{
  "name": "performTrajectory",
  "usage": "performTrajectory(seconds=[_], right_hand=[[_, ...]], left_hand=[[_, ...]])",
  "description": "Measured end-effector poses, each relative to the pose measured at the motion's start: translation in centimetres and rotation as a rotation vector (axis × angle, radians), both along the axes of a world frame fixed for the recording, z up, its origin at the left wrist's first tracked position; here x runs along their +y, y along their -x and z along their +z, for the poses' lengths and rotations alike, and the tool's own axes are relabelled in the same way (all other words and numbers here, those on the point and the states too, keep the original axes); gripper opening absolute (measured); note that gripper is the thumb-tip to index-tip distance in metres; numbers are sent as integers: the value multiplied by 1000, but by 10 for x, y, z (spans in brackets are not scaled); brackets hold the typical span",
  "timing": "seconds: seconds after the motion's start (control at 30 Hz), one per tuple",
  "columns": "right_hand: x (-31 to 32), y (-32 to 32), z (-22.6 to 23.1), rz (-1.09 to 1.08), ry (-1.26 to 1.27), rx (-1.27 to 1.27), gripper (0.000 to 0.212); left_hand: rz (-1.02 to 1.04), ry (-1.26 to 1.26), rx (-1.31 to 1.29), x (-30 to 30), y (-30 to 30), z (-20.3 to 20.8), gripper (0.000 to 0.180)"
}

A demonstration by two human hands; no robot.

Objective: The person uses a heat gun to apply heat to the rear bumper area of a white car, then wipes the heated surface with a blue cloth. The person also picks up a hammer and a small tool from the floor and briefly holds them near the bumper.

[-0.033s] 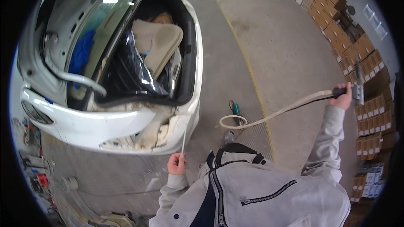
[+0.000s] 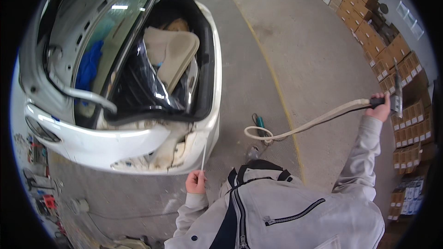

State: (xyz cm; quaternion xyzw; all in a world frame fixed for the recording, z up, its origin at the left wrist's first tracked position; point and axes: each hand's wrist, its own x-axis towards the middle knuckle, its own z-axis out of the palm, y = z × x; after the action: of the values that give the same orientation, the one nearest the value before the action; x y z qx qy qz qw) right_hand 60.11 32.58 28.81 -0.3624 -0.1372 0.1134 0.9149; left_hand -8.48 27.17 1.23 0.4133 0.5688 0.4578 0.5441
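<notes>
Our left hand (image 2: pixel 196 182) pinches a white rod (image 2: pixel 204 158) at the white car (image 2: pixel 115 145) — whether the two touch, we cannot tell. Our right hand (image 2: pixel 380 108) wraps its fingers around the tool's (image 2: pixel 397 97) black handle (image 2: pixel 377 102), well out right — a pale hose (image 2: pixel 323 115) loops from it.

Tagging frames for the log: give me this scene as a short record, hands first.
Left hand: closed on a thin white rod; contact between rod and car unclear
Right hand: gripping a black handle with a metal head
Attached: pale hose, looping above the floor
Car: white, trunk open
Trunk contents: beige piece, dark glossy panel
Floor: teal object, yellow line
Background: stacked cardboard boxes
</notes>
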Motion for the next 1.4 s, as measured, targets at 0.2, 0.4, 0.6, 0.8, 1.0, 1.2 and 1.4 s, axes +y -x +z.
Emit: performTrajectory(seconds=[0.2, 0.4, 0.6, 0.8, 1.0, 1.2, 1.4], right_hand=[[-39, -184, 7, -79, -148, -27, 24], [-41, -257, -19, -285, 4, -55, 26], [23, -231, -81, -454, 282, 9, 24], [106, -213, -161, -517, 545, 85, 24], [196, -213, -203, -552, 655, 180, 24], [297, -224, -222, -589, 680, 392, 26], [364, -242, -245, -542, 858, 473, 33]], left_hand=[[-108, -6, 17, 92, -76, 3, 15], [-155, -4, 30, 196, -159, 9, 17], [-170, 18, 70, 288, -206, 10, 17], [-121, 135, 49, 396, -227, -18, 17], [-109, 154, 101, 558, -258, -80, 17], [-102, 171, 70, 730, -288, -84, 16], [-73, 192, 43, 830, -295, -65, 17]])
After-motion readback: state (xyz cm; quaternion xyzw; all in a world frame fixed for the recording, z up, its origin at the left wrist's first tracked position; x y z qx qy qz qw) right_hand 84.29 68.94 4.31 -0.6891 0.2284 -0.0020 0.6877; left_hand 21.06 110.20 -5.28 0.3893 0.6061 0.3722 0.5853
